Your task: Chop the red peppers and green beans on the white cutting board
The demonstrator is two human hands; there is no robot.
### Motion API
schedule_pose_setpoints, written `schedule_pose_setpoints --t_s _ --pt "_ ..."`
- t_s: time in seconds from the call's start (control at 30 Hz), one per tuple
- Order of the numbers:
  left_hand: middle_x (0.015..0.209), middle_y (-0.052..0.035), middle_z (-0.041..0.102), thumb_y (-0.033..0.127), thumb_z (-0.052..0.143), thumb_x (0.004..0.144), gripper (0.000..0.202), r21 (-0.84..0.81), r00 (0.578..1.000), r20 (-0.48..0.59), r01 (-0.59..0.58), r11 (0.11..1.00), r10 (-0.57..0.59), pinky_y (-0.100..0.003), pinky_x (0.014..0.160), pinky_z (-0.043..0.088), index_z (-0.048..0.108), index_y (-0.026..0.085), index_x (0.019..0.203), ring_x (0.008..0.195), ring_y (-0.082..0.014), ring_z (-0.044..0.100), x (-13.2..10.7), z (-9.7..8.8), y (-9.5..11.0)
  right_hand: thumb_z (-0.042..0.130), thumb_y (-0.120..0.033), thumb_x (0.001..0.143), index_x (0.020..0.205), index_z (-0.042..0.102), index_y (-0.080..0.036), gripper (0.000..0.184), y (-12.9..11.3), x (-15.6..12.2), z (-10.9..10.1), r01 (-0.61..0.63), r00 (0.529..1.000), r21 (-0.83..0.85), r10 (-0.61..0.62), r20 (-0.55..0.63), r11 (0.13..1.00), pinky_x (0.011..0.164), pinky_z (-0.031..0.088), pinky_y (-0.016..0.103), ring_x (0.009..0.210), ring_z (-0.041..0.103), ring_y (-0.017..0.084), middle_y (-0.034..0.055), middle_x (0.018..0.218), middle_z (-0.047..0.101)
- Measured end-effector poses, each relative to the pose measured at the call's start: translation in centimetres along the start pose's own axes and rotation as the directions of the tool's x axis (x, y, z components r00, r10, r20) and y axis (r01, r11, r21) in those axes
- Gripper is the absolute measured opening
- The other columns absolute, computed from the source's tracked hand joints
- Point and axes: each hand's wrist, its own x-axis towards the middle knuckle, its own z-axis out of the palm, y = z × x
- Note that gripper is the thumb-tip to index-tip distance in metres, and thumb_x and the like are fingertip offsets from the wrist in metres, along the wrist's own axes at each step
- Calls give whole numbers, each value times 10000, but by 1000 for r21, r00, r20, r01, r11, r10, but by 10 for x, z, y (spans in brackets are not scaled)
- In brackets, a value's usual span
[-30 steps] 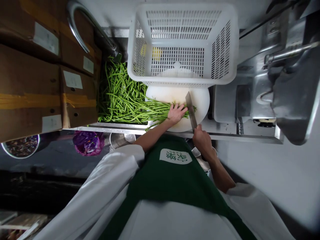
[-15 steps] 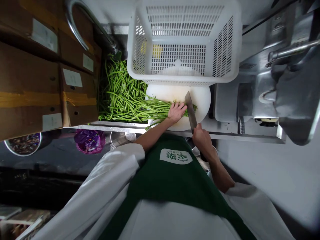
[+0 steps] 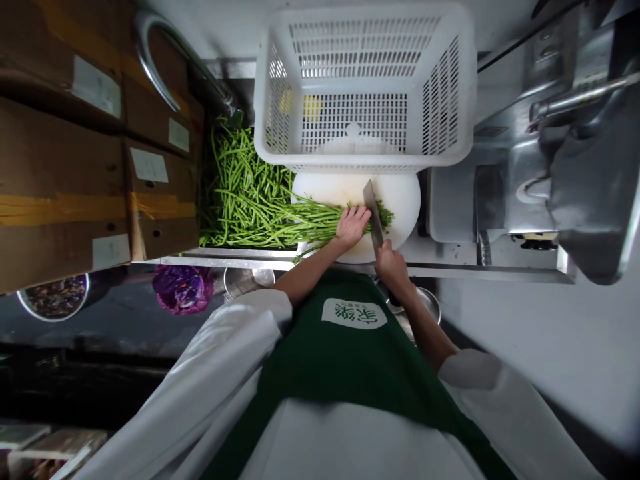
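Note:
A bundle of long green beans (image 3: 305,219) lies across a round white cutting board (image 3: 403,197). My left hand (image 3: 353,225) presses flat on the bundle near its right end, fingers together over the beans. My right hand (image 3: 391,263) grips the handle of a cleaver (image 3: 373,212), whose blade stands across the beans right beside my left fingertips. Short cut bean ends (image 3: 385,215) show just right of the blade.
A heap of loose green beans (image 3: 240,187) fills the sink under a curved tap (image 3: 165,60). A white perforated basket (image 3: 365,87) stands behind the board. Cardboard boxes (image 3: 75,167) are stacked at left. Steel equipment (image 3: 560,167) is at right. A purple bag (image 3: 183,287) and metal bowls sit below.
The cleaver and my right hand have shifted left, closer to my left hand's fingertips on the beans. My left hand has stayed on the bundle.

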Motion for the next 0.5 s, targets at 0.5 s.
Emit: schedule_pose_setpoints --t_s 0.5 --pt "1443 -166 530 404 259 1037 559 27 988 -26 154 988 -153 -540 1209 225 444 135 1490 1355 -322 443 -33 -11 -26 283 -251 1040 1287 427 -90 328 -7 16 10 -39 999 7 39 0 999 815 481 361 936 685 304 195 1002 696"
